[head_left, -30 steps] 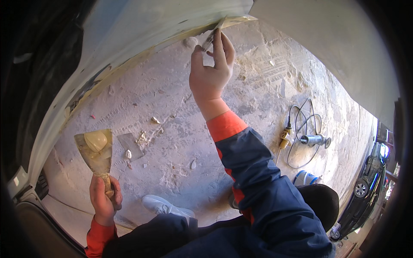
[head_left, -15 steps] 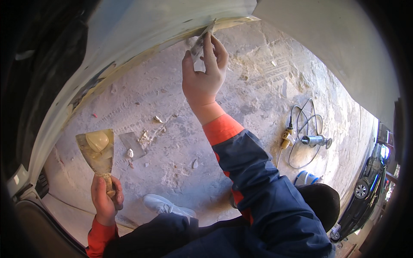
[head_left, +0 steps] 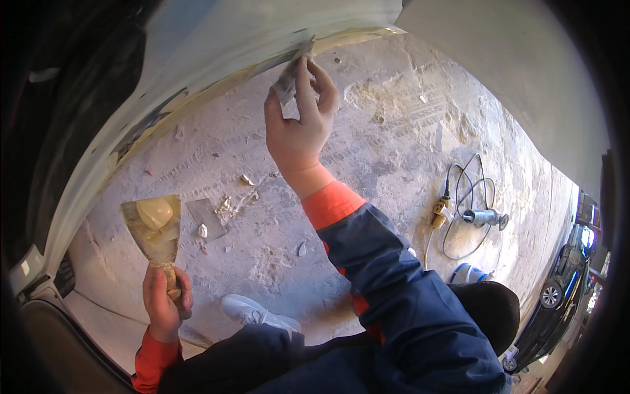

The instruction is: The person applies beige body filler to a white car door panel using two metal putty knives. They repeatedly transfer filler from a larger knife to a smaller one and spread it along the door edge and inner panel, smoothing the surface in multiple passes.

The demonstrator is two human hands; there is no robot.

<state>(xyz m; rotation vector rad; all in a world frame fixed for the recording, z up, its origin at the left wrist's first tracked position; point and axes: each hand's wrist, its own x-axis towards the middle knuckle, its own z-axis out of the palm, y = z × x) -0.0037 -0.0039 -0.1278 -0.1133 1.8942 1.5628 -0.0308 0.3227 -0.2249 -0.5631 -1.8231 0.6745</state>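
My left hand (head_left: 164,302) grips a wide putty knife (head_left: 169,243) by its handle at the lower left, a lump of cream filler (head_left: 155,213) on its upturned blade. Near the top centre, my right hand (head_left: 303,128) pinches a thin flat metal spreader (head_left: 286,84) in its fingers, the blade at the lower edge of a pale car panel (head_left: 216,39). A yellowish strip with dark patches runs along that edge. Whether the blade touches it, I cannot tell exactly.
The dusty floor (head_left: 367,197) holds scraps, a loose flat sheet (head_left: 210,220), a cylindrical power tool (head_left: 484,217) with looped cable, a yellow socket block (head_left: 441,213) and a bucket (head_left: 470,274). My white shoe (head_left: 252,312) is below. A dark car (head_left: 558,292) stands at far right.
My right hand and the spreader have moved down and to the left along the panel's edge. My left hand with the putty knife has shifted slightly to the right.
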